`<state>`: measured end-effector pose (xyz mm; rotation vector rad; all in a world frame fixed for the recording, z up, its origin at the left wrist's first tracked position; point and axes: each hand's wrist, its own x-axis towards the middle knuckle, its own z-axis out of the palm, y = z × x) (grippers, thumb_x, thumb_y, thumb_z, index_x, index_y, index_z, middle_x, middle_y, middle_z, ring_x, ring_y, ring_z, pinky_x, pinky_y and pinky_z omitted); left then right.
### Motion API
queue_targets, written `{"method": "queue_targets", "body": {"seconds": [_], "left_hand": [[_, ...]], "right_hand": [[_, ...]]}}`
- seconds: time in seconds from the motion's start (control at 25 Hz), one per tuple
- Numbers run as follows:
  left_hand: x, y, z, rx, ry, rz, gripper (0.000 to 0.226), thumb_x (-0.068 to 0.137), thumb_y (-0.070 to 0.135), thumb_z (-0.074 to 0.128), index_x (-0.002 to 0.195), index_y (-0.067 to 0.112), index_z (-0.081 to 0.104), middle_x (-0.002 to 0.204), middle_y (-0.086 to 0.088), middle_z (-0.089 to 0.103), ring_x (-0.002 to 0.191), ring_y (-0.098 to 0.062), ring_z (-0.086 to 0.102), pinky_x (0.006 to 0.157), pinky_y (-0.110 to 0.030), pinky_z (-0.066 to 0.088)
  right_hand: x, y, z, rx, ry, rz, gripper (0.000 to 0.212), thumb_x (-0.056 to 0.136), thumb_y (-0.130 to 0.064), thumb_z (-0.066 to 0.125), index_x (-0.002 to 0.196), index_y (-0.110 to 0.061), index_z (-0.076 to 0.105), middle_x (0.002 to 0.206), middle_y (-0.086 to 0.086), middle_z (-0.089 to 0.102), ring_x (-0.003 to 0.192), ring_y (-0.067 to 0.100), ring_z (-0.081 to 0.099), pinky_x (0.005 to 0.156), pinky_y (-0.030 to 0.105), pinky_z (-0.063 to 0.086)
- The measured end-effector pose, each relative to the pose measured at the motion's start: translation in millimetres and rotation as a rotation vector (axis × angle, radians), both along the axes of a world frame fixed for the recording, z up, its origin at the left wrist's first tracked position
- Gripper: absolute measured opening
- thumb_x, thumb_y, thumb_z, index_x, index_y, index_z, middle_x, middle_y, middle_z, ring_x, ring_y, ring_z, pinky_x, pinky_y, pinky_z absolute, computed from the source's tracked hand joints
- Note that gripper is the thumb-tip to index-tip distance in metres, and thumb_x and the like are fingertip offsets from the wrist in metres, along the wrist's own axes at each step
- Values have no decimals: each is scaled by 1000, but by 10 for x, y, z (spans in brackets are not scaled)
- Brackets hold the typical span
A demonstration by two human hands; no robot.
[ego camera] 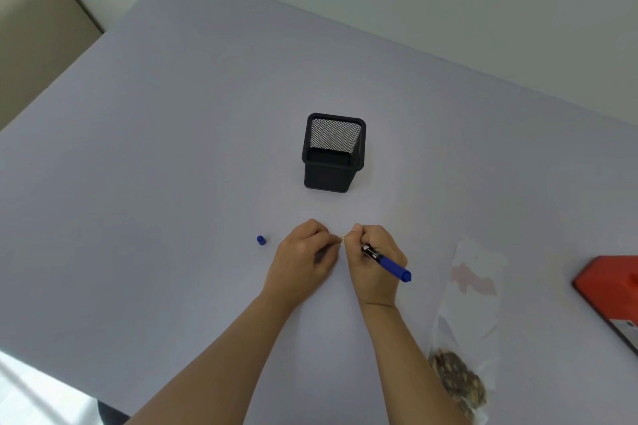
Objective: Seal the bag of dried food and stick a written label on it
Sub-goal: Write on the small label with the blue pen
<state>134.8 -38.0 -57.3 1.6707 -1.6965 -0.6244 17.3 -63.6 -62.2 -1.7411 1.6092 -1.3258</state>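
bag (473, 304): clear, flat on the table (172, 148) just right of the right forearm, dried food (457, 379) bunched at its near end; cannot tell if its top is sealed
red box (611, 286): at the right edge, past the bag
right hand (373, 262): fingers curled round a blue pen (390, 266), fingertips pinching a small pale label (342, 235)
left hand (303, 255): fingers curled, pinching the label's other end
cap (261, 240): blue, left of the left hand, apart from it
pen holder (333, 152): black mesh, upright, behind the hands
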Motion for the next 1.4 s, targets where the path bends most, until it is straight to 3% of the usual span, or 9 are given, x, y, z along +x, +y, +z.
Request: {"method": "queue_targets", "body": {"seconds": [0.2, 0.48, 0.76, 1.08, 1.28, 1.4], "left_hand": [[8, 4, -7, -5, -4, 0, 25, 84, 26, 51, 84, 11, 71, 79, -1, 60, 66, -9, 52, 62, -13, 40], [14, 8, 8, -2, -4, -1, 26, 84, 27, 51, 84, 11, 71, 78, -1, 60, 65, -7, 52, 61, -4, 37], [1, 4, 2, -11, 1, 4, 26, 83, 26, 51, 83, 10, 72, 77, -2, 60, 65, -9, 52, 60, -13, 41], [4, 2, -16, -3, 4, 2, 26, 84, 26, 51, 85, 11, 72, 79, -2, 60, 71, -9, 49, 65, -7, 38], [5, -8, -6, -14, 18, -6, 25, 84, 25, 51, 84, 10, 71, 78, -3, 60, 65, -11, 54, 60, -14, 43], [13, 0, -9, -15, 4, -12, 26, 84, 26, 51, 85, 10, 71, 79, -2, 60, 66, -11, 54, 60, -13, 43]], "right_hand": [[12, -2, 7, 0, 5, -44, 34, 83, -18, 50, 54, -1, 45, 48, 10, 48, 55, 19, 41, 50, 3, 33], [15, -4, -7, 21, 16, -41, 34, 83, -20, 49, 54, -2, 45, 48, 9, 48, 55, 13, 39, 49, 3, 33], [18, 1, 42, -2, 22, -62, 32, 82, -18, 48, 53, -10, 39, 45, 6, 40, 57, 7, 36, 50, -3, 29], [14, -12, 28, 29, 17, -90, 36, 83, -21, 47, 52, -3, 42, 45, 10, 44, 54, 10, 36, 47, 1, 31], [16, -13, 30, 37, 50, -67, 37, 82, -24, 48, 51, -3, 43, 45, 7, 46, 49, 19, 38, 44, 7, 32], [22, -11, 38, 81, 14, -69, 39, 82, -26, 48, 52, -2, 44, 45, 10, 46, 40, 19, 39, 40, 19, 35]]}}
